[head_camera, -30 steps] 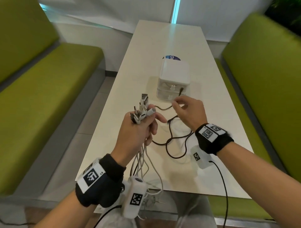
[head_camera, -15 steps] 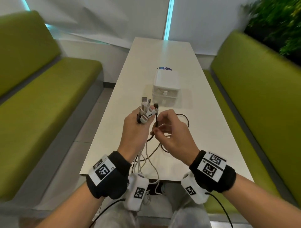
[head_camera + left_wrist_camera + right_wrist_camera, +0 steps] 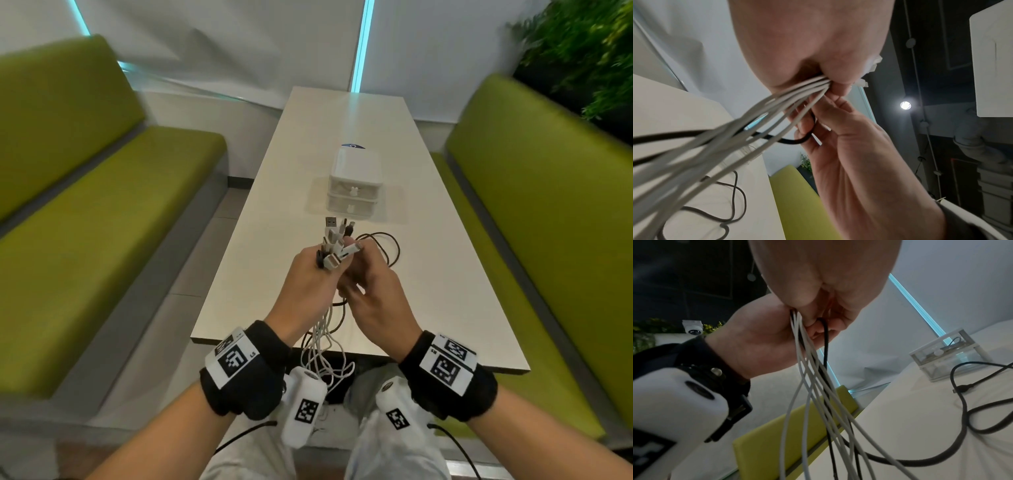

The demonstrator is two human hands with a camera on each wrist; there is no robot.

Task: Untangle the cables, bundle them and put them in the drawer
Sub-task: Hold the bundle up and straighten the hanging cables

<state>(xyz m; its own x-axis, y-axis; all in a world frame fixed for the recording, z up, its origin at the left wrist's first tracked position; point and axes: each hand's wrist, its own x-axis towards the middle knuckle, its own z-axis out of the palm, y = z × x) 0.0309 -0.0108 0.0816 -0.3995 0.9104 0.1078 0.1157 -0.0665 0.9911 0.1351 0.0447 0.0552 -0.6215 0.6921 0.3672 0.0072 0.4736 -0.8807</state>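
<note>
Your left hand (image 3: 310,279) grips the cables (image 3: 334,245) at mid-frame, plugs pointing up. Your right hand (image 3: 371,291), touching it, pinches the black cable (image 3: 825,340), which trails right across the bench (image 3: 445,291). The drawer box (image 3: 355,181) sits beyond, above your hands.

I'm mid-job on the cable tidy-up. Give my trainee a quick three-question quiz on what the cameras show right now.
1. True or false: both drawers of the drawer unit are shut.
2. Which hand grips the bunch of white cables with the plugs sticking up? A) left hand B) right hand C) neither
3. Fill in: the loose part of the black cable lies looped on the ____.

Key
1. True: both fronts sit flush in the head view.
2. A. The right hand only pinches the black cable beside the bunch.
3. table.
</note>
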